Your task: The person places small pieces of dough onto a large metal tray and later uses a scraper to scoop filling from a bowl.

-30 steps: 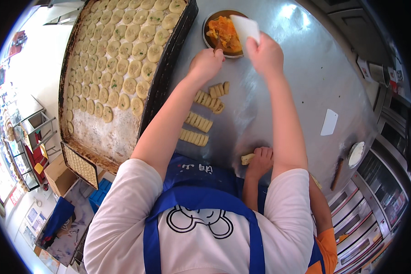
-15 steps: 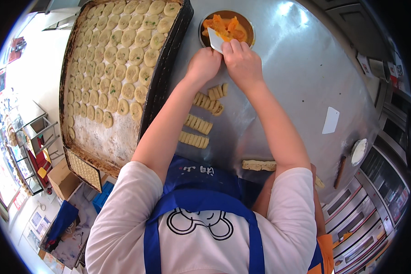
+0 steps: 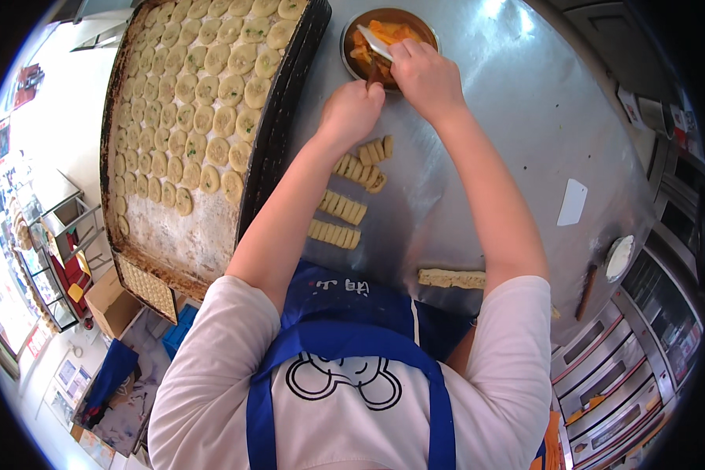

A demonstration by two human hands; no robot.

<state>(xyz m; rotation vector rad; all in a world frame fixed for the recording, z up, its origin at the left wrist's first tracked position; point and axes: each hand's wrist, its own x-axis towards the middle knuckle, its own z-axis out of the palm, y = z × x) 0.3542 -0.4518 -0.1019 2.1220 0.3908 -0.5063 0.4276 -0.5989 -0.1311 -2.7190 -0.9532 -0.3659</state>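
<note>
At the far side of the metal table is a steel bowl (image 3: 346, 52) with orange, chunky, wet filling (image 3: 395, 31). My right hand (image 3: 429, 78) is closed on a white plastic scraper (image 3: 375, 42), whose blade is over the filling inside the bowl. Close beside it, at the near rim, my left hand (image 3: 352, 113) is closed around a brown handle (image 3: 374, 76); the tool's other end is not clear. Nearer than my hands, short rows of sliced dough pieces (image 3: 341, 207) lie between my forearms.
A large baking tray (image 3: 178, 249) at the left holds many flat round dough pieces (image 3: 204, 120). On the right lie another white scraper (image 3: 573, 202), a brown stick (image 3: 586, 293) and a dish of white stuff (image 3: 620, 258). A dough roll (image 3: 451, 278) is near the front edge.
My right hand has moved right and slightly away, bringing the scraper further over the bowl. The hands are now apart, and the brown handle shows in my left hand.
</note>
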